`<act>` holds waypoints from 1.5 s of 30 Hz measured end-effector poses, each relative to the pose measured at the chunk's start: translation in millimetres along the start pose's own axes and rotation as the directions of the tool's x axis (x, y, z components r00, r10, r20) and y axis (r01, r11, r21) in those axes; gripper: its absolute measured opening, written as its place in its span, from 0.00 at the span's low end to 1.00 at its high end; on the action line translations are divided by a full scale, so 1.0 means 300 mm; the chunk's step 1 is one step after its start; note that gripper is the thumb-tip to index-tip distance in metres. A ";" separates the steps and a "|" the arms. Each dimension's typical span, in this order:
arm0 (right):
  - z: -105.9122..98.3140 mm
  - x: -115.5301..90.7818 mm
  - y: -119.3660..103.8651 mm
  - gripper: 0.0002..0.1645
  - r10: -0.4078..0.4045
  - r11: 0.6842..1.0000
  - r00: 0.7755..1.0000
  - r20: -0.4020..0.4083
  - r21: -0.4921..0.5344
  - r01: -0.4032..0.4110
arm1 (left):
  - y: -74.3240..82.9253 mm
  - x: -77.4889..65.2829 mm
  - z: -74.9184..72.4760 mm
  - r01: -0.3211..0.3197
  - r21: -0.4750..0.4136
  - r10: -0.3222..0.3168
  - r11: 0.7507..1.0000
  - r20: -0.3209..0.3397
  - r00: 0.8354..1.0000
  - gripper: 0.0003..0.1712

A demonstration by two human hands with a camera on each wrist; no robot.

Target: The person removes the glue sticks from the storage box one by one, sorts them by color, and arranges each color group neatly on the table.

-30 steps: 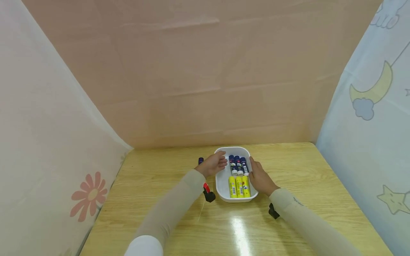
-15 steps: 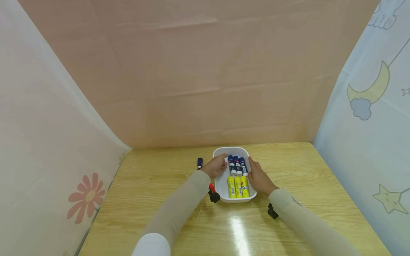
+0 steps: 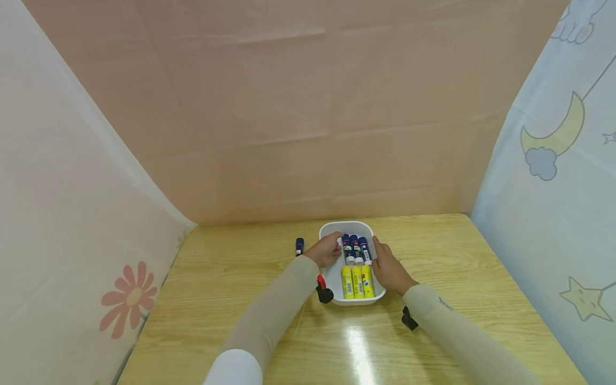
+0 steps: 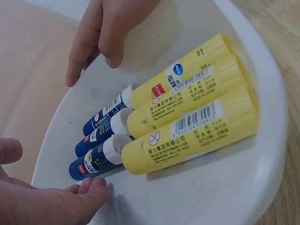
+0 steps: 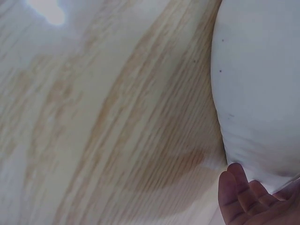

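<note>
A white plastic tray stands on the table, with blue glue sticks in its far half and yellow glue sticks in its near half, each group lying side by side. My left hand reaches over the tray's left rim. In the left wrist view its fingertips lie against the nearest blue glue stick, thumb held apart. My right hand holds the tray's right side; the right wrist view shows its fingers against the outer wall, and the left wrist view shows its thumb inside.
One more blue glue stick is on the wooden table, left of the tray and partly hidden by the left hand and sleeve. A brown backdrop rises behind the table, and patterned cloths hang at both sides.
My left hand has moved right and further into the tray, its fingers coming up to the leftmost blue glue stick. My right hand stays at the tray's side.
</note>
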State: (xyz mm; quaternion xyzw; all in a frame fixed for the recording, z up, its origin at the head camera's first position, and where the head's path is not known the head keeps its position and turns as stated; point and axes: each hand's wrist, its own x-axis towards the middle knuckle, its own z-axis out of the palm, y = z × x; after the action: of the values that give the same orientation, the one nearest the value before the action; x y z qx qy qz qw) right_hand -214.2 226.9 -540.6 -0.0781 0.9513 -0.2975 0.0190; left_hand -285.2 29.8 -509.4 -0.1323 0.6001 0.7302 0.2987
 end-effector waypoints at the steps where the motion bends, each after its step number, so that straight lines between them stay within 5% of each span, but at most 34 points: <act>1: -0.001 0.000 0.001 0.39 -0.001 1.000 1.000 0.001 0.002 0.001 | -0.001 0.001 0.002 -0.001 0.000 0.001 1.000 -0.006 1.000 0.36; 12: -0.005 0.002 0.004 0.40 -0.010 1.000 1.000 -0.011 0.004 0.010 | -0.001 0.010 0.020 0.009 -0.012 -0.009 1.000 -0.049 0.999 0.37; 28: 0.012 0.009 0.011 0.39 -0.033 0.999 0.999 -0.027 0.012 0.034 | -0.017 0.043 0.017 -0.010 0.014 0.010 1.000 0.000 1.000 0.29; 37: 0.016 0.007 0.022 0.39 -0.048 0.999 0.998 -0.039 -0.002 0.048 | -0.026 0.037 0.038 -0.049 0.043 0.051 0.998 -0.057 0.997 0.20; 45: -0.001 -0.010 0.018 0.39 -0.040 0.999 0.998 -0.048 0.006 0.041 | -0.050 0.048 0.070 -0.070 0.253 0.111 0.965 -0.152 0.982 0.16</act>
State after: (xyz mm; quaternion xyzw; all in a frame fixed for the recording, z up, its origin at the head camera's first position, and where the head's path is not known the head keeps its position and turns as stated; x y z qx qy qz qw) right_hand -211.9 232.1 -543.4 -0.0901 0.9487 -0.3029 -0.0097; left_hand -284.1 55.5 -524.1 -0.1265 0.7143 0.6493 0.2282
